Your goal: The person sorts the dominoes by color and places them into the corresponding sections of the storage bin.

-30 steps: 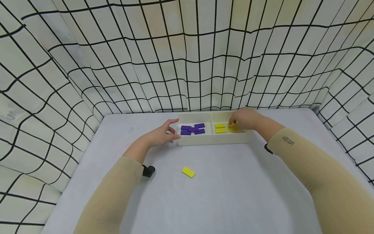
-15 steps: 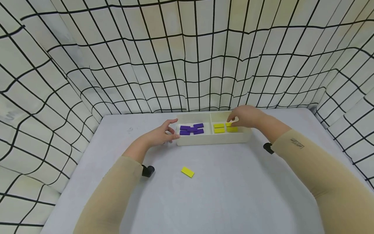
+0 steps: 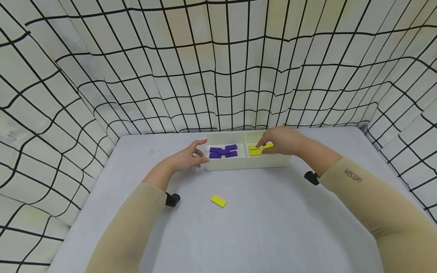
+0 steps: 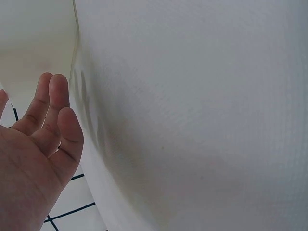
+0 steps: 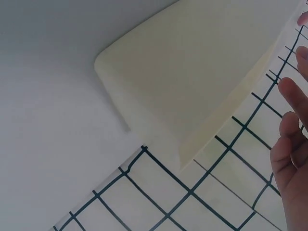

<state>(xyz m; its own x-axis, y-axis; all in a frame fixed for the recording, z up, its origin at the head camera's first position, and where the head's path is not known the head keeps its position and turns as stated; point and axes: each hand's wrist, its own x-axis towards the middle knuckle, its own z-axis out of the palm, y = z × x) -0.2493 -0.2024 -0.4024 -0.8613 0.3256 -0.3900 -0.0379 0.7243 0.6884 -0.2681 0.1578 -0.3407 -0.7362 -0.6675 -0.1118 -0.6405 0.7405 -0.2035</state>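
A white two-compartment tray (image 3: 247,163) stands at the back of the table. My left hand (image 3: 184,158) is at its left end, thumb by the front corner and a finger by the rear, the other fingers loosely bent. Several purple rectangular tiles (image 3: 223,151) lie in the left compartment, partly stacked. In the right compartment lie several yellow rectangular tiles (image 3: 255,153), partly hidden by my right hand (image 3: 281,141). Its thumb and forefinger are apart over them; contact is unclear. Another yellow tile (image 3: 218,201) lies on the table in front of the tray.
Black grid netting (image 3: 230,70) over pale walls rises behind and on both sides of the white table (image 3: 259,227). A divider (image 3: 245,144) separates the tray's compartments. In the right wrist view, the tray's outer wall (image 5: 163,72) is near the right hand.
My right hand has shifted left within the right compartment, from the right-hand yellow tiles towards the left-hand ones, its thumb and forefinger now apart. The left hand stays at the tray's end.
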